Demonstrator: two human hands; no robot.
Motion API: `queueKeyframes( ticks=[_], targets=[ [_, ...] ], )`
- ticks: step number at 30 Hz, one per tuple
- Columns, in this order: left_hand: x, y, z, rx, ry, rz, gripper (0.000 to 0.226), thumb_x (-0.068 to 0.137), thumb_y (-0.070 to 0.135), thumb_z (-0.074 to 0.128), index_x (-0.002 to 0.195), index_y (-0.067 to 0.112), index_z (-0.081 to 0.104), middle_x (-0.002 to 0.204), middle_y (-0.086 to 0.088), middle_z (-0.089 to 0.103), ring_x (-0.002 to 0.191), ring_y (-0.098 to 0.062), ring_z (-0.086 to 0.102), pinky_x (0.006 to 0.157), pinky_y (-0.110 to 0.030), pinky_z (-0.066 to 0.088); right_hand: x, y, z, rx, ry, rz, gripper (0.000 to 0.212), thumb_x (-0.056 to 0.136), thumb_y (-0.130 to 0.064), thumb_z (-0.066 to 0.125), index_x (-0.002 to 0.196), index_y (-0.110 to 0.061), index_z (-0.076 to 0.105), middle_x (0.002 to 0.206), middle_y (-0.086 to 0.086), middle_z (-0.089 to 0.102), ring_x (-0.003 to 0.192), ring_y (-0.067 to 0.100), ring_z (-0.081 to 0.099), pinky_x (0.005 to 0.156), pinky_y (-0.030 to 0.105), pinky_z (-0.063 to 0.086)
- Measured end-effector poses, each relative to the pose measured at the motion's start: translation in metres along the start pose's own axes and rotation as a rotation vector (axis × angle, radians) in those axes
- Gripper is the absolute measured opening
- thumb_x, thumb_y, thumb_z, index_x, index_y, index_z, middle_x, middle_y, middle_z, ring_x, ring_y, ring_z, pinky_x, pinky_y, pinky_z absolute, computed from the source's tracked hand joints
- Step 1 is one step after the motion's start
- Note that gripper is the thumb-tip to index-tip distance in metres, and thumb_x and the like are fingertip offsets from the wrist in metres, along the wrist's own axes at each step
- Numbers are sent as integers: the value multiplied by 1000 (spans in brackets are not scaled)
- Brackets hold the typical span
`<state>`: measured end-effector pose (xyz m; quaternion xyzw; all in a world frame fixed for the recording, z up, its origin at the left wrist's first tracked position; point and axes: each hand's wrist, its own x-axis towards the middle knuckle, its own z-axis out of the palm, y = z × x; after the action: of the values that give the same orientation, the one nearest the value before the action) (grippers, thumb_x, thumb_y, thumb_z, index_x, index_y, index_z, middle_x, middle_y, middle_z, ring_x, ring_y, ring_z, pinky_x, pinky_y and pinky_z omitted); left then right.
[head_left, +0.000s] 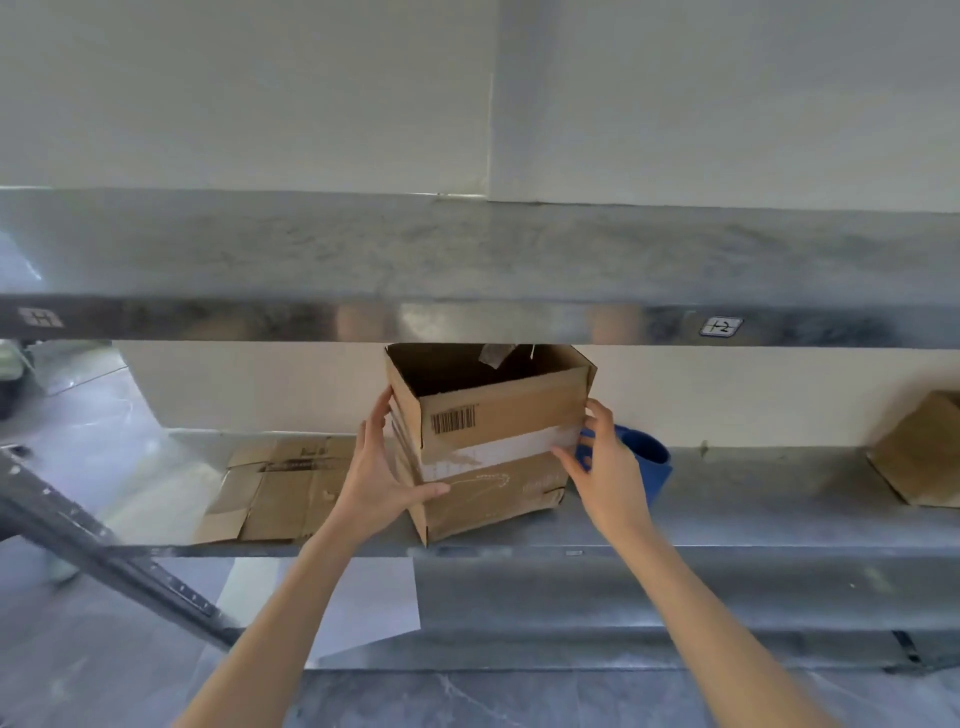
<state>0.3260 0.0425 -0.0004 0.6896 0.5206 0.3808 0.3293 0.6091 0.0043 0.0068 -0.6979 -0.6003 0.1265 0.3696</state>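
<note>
An open brown cardboard box (498, 431) with a barcode and a white tape band stands on the middle metal shelf (727, 499), its open top just under the upper shelf. My left hand (382, 467) presses flat against the box's left side, thumb reaching onto the front face. My right hand (605, 467) holds the box's right front corner with fingers spread along the edge. The box's front lower corner overhangs the shelf's front lip slightly.
A flattened cardboard sheet (275, 488) lies on the shelf left of the box. A blue round object (649, 462) sits behind my right hand. Another brown box (924, 452) stands far right. The upper shelf (467, 260) carries a label tag (721, 327). A dark diagonal brace (104, 551) crosses lower left.
</note>
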Motion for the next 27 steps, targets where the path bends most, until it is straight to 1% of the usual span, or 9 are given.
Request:
queueKeyframes(
  ticks=[3,7,10,13,16,18,23,25,27],
  targets=[
    [1,3,7,-42,-37,8,129,56,35,96,151,44,10,155,9,26,139,-13,34,108,-50,43,1,6,-1,48,-2,28,67,89,-28,71,144,-14,35,124,7,66,101,23,69,85,43,58],
    [10,0,3,-64,-60,16,123,61,26,94,149,44,12,156,16,24,137,-4,35,102,-34,45,2,15,-1,28,-12,26,65,87,-32,72,140,-14,39,118,4,68,93,19,70,79,39,60],
    [13,-2,-2,-66,-104,23,117,63,26,92,146,51,12,150,25,29,131,8,38,99,-26,45,1,21,2,-11,-1,-29,64,84,-37,74,134,-13,43,114,3,69,86,16,71,73,27,59],
    [10,-1,-2,-62,-123,4,114,64,26,91,139,62,13,144,30,34,128,9,42,101,-30,46,2,20,3,-55,-1,-92,66,82,-46,72,132,-13,45,111,1,70,79,12,71,63,18,53],
    [10,2,-5,-84,-88,29,108,66,27,89,144,49,18,149,24,31,134,-4,40,102,-38,46,6,16,2,-61,15,-83,77,76,-64,64,132,-16,43,103,-3,67,69,9,65,54,11,46],
    [12,4,-8,-104,-46,48,103,67,30,88,145,41,23,151,23,28,136,-9,38,102,-39,46,9,13,-2,-39,31,-70,84,70,-76,56,132,-22,37,93,-10,61,67,6,61,49,11,40],
    [11,13,-5,-136,13,63,97,65,38,87,141,43,27,140,40,33,131,5,41,97,-29,47,16,7,-7,0,55,-97,93,69,-82,55,143,-38,21,95,-18,54,66,0,56,48,12,44],
    [11,15,-3,-152,24,66,98,64,38,87,141,41,27,141,38,34,130,5,42,98,-30,48,15,3,-5,-9,39,-117,96,71,-82,52,149,-46,9,94,-17,58,67,1,58,51,16,49],
    [11,14,-3,-177,27,64,101,64,35,88,144,33,27,146,27,37,132,0,43,100,-36,49,14,-4,-3,-43,11,-140,100,74,-80,50,149,-53,-10,88,-14,61,65,3,60,51,20,51]
  ],
)
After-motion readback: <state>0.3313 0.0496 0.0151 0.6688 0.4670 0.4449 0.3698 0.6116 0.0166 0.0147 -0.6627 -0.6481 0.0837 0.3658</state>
